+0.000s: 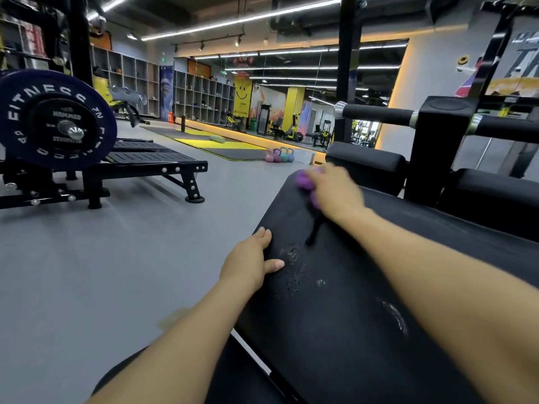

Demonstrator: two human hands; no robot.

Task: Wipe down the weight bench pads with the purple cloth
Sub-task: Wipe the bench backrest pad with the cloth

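A long black bench pad [335, 301] runs from bottom centre up to the right, with worn, flaking patches on its surface. My right hand [335, 191] grips a bunched purple cloth [304, 180] and presses it on the far end of the pad; the hand is motion-blurred. My left hand [252, 259] rests on the pad's left edge, thumb on top and fingers reaching over the side. More black pads [367, 167] sit beyond the cloth, against a black upright frame [431, 147].
A loaded barbell plate [55, 121] and a low black platform [140, 161] stand at left. Grey floor lies between them and the bench. Coloured kettlebells [280, 155] sit by floor mats; padded roller bars [376, 113] jut out at right.
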